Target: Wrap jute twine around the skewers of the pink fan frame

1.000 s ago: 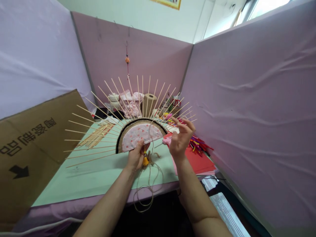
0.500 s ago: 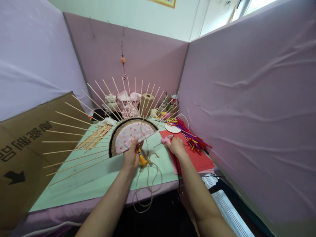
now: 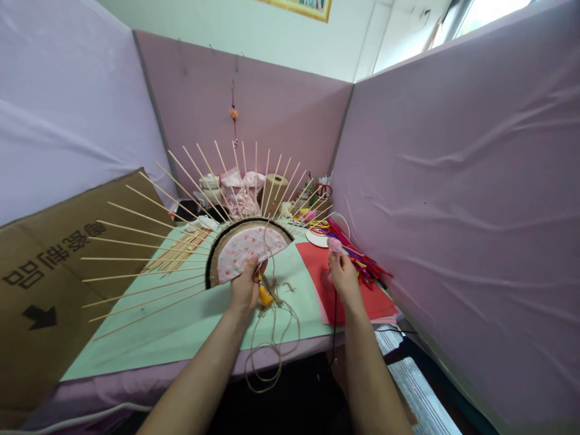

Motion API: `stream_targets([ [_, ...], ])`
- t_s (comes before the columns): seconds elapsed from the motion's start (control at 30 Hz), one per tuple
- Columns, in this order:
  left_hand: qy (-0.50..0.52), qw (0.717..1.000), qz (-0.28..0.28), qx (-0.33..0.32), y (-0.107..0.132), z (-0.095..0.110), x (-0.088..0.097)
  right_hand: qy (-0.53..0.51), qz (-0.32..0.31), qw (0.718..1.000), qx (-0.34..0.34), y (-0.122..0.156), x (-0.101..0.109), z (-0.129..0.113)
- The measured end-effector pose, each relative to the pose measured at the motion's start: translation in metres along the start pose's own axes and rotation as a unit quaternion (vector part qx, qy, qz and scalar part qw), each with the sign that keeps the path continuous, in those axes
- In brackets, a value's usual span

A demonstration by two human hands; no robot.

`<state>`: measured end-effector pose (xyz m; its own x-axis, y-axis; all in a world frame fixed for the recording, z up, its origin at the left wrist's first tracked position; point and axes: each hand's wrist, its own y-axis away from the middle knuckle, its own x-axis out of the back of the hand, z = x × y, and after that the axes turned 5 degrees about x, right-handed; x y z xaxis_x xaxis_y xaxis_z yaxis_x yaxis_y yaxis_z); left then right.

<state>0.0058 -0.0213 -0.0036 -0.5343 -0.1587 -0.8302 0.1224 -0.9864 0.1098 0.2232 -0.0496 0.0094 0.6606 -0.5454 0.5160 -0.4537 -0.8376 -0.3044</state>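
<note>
My left hand (image 3: 246,290) grips the straight lower edge of a half-round craft piece (image 3: 244,249), thumb on its pink patterned fabric. Thin wooden sticks (image 3: 149,246) fan out from its dark, twine-covered rim. A yellow tassel (image 3: 265,296) hangs beside my fingers, and loose twine (image 3: 275,344) trails over the table's front edge. Above the red sheets, my right hand (image 3: 344,275) is closed around a pink glue gun (image 3: 334,244), smeared by motion, with a black cord running down below it.
Loose sticks (image 3: 181,248) lie left of the piece. Red sheets (image 3: 371,302) and coloured pipe cleaners (image 3: 357,257) lie at right, near a white disc (image 3: 317,237). Fabric, a brown twine roll (image 3: 274,188) and red-handled scissors (image 3: 324,191) stand behind. A cardboard sheet (image 3: 67,272) leans at left.
My right hand has moved right with the glue gun, away from the half-round piece, and its nozzle no longer points left. My left hand keeps its hold. The view has shifted slightly.
</note>
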Motion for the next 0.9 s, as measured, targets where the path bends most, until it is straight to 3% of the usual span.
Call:
stream_targets([
  [0.03, -0.003, 1.000, -0.003, 0.006, 0.001, 0.000, 0.000, -0.113, 0.028, 0.993, -0.014, 0.007, 0.002, -0.004],
  [0.1, -0.012, 1.000, -0.008, 0.024, 0.002, 0.000, 0.001, -0.321, 0.068, 0.944, -0.045, 0.020, 0.005, -0.016],
  [0.2, -0.020, 0.998, -0.013, 0.059, 0.003, 0.000, 0.002, -0.443, 0.065, 0.893, -0.052, 0.039, 0.006, -0.037],
  [0.33, -0.008, 0.996, -0.024, 0.089, 0.003, 0.001, 0.002, -0.430, 0.021, 0.903, 0.007, 0.059, 0.011, -0.057],
  [0.5, -0.018, 0.991, -0.058, 0.123, 0.007, 0.002, 0.002, -0.371, -0.021, 0.927, 0.051, 0.073, 0.013, -0.063],
  [0.9, -0.023, 0.988, -0.095, 0.119, 0.010, 0.003, 0.004, -0.298, -0.016, 0.954, 0.034, 0.082, 0.017, -0.064],
])
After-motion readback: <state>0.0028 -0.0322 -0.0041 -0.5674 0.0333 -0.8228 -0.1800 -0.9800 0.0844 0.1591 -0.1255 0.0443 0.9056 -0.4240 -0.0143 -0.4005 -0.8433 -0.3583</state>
